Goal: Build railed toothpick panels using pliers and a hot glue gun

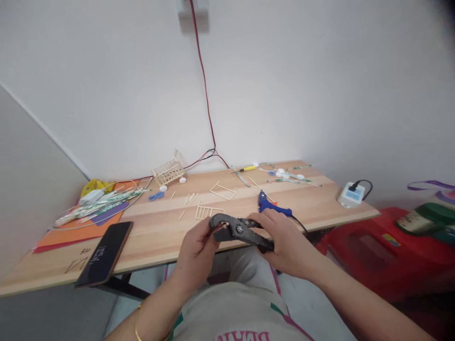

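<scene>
Black pruning shears (239,229) are held over the front edge of the wooden table (156,244). My right hand (284,241) is wrapped around their handles. The hooked jaw points left, toward my left hand (199,253). That hand is closed, with thumb and fingers pinched right at the jaw. A tiny pale bit shows between the blades; what my left fingers hold is hidden. Just beyond the shears lies a small ladder-like frame of thin wooden sticks (209,211). A blue glue gun (272,204) rests beyond my right hand.
A stick-built cart (168,171) stands near the wall. An open stick rectangle (223,191), loose sticks, blue wheels (156,195) and a yellow-handled tool (248,168) lie around. Left are a phone (104,253) and coloured sheets (106,227); right, a white plug box (351,195) and red stool (369,251).
</scene>
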A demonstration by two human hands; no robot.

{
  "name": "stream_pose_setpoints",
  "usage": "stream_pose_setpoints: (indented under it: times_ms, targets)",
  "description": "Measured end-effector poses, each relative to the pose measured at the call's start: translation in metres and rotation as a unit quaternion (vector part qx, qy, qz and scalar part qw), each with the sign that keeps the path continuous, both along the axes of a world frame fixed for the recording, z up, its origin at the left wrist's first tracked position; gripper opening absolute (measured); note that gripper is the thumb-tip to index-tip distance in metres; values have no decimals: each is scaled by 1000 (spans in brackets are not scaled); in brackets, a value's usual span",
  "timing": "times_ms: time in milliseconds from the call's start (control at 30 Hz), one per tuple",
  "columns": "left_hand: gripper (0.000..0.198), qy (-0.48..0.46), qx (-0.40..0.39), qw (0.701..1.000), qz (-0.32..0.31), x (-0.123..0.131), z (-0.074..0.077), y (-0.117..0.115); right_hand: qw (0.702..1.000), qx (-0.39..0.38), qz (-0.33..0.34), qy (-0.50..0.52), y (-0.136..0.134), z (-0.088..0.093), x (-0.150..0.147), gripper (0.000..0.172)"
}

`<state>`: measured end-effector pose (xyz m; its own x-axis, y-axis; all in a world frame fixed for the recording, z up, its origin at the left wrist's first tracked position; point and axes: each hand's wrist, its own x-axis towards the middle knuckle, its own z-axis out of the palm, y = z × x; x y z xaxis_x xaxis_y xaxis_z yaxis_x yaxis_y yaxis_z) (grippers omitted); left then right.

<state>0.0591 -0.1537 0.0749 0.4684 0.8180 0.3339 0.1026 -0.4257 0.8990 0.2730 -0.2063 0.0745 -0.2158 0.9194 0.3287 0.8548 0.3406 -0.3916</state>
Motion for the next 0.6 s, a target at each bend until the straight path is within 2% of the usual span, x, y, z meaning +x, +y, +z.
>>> stream_pose_setpoints:
  times_ms: [233, 433, 600]
  targets:
    - [20, 8, 19, 1000, 18, -1, -5, 3, 999, 16, -2, -33, 1, 3, -1, 47]
    - [17, 18, 12, 999, 28, -4, -5, 4, 998, 36, -8, -55, 4, 3, 0, 32]
    - [15, 19, 4, 1000, 23, -5, -9, 6, 997, 23, -3, -71, 8, 6, -1, 28]
